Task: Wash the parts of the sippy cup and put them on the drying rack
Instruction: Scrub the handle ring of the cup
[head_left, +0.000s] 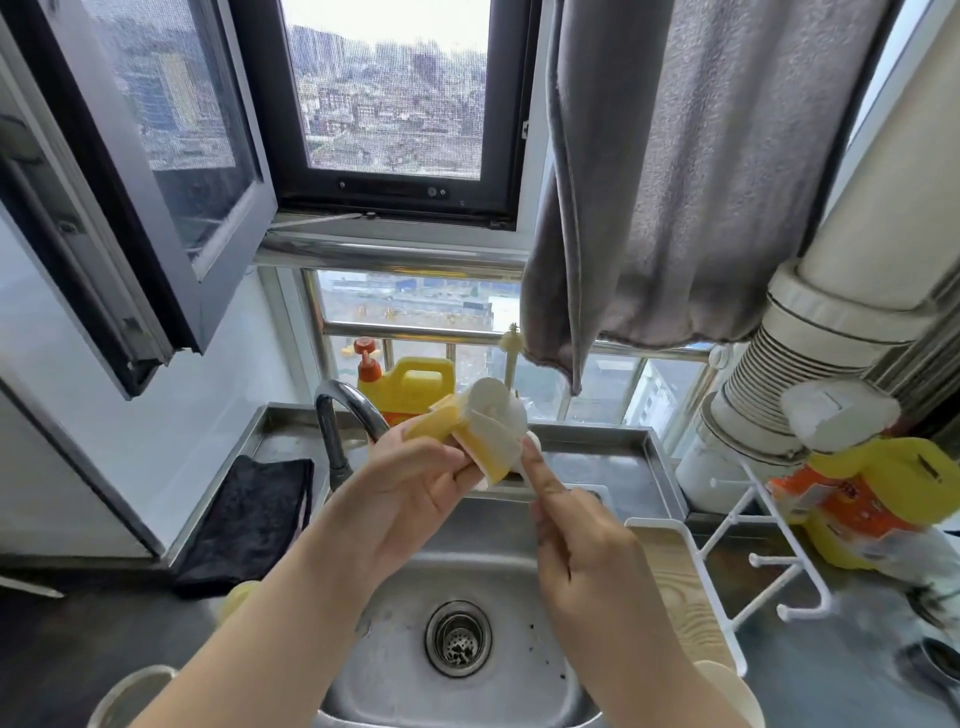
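My left hand (415, 478) grips a yellow sippy cup lid (475, 434) with a white top, held up over the steel sink (524, 691) beside the tap. My right hand (576, 540) pinches the thin white handle of a brush (530, 457), whose tip meets the lid's right side. The white drying rack (675, 587), with a wood-look base and pegs, stands right of the sink. A cream cup rim (727, 686) shows at its near end.
A curved tap (348, 410) rises behind the sink with a yellow detergent jug (415, 384) behind it. A black cloth (249, 514) lies on the left counter. Yellow packaged items (872, 499) and a wide duct pipe (795, 364) crowd the right. A grey towel (675, 182) hangs above.
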